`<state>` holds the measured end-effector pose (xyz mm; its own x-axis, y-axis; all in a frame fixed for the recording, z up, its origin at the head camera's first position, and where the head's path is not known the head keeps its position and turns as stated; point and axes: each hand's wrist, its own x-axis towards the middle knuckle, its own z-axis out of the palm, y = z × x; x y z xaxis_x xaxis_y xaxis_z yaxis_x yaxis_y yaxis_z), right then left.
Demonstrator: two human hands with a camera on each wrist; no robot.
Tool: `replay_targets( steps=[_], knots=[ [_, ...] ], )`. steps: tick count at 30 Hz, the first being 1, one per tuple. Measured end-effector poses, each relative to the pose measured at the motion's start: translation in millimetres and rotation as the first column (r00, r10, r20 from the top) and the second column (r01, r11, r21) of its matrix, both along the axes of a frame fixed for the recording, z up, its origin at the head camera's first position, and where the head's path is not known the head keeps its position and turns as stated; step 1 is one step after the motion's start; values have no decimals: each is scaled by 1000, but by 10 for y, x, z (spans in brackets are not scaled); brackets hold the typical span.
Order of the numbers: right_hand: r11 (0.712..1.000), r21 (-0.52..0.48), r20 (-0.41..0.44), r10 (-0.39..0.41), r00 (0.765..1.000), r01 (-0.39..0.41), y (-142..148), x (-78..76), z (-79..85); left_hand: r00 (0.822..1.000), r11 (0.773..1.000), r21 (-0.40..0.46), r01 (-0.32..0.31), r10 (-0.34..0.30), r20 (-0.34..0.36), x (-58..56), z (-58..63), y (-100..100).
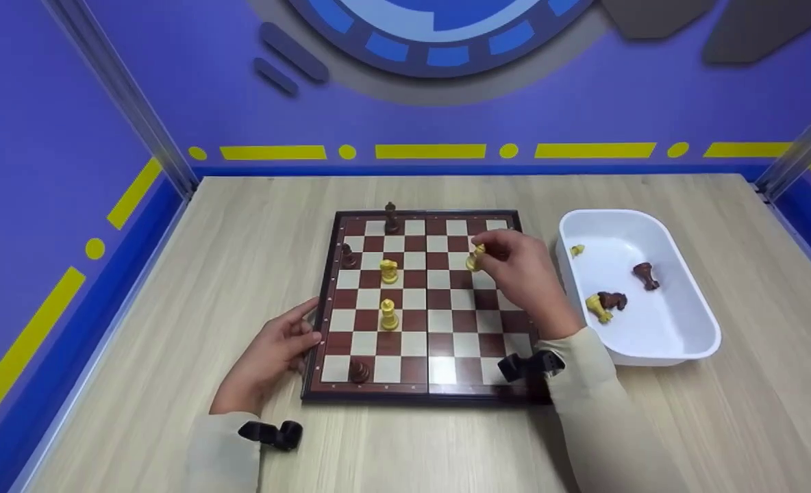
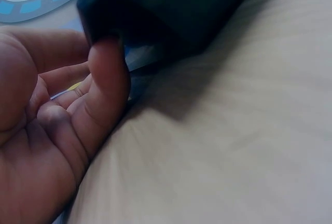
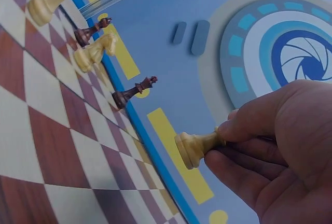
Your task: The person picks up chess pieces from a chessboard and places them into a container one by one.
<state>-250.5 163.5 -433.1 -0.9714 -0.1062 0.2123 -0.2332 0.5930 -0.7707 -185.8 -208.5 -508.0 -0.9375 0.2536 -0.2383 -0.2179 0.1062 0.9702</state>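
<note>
My right hand [image 1: 523, 268] pinches a pale yellow chess piece [image 3: 191, 149] between thumb and fingers above the far right part of the chessboard [image 1: 440, 342]. Its base shows in the right wrist view, while the fingers cover its top, so its kind is unclear. Against the board's left edge rest the thumb and fingertips of my left hand [image 1: 268, 356]. A yellow knight [image 1: 389, 272] and a taller yellow piece [image 1: 388, 316] stand on the left half. Dark brown pieces stand near the far edge [image 1: 391, 219], the left edge [image 1: 348, 257] and the near left corner [image 1: 359, 371].
A white plastic tray [image 1: 672, 329] stands right of the board. Several loose pieces lie in it, among them a brown piece [image 1: 646, 275] and a yellow piece [image 1: 597, 309]. The pale wooden table [image 1: 138, 383] ends at a blue back wall [image 1: 433, 123].
</note>
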Motion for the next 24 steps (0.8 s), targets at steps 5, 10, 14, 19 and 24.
replay_targets(
  steps=[5,10,14,19,24],
  knots=[
    [1000,2,8,-3,1000,3,42,19,57,1000,1000,10,0,0,-3,-7,-9,3],
    [1000,16,25,18,1000,-18,84,45,106,1000,1000,-9,-2,2,-10,-6,0,2],
    [999,26,13,19,1000,-19,122,56,139,1000,1000,-17,8,-8,-22,-11,7,0],
    [1000,19,6,14,1000,-14,169,81,175,1000,1000,-15,12,-12,-24,-11,5,0],
    [999,40,18,25,1000,-25,224,107,224,1000,1000,-5,3,-3,-12,-4,16,-4]
  ],
)
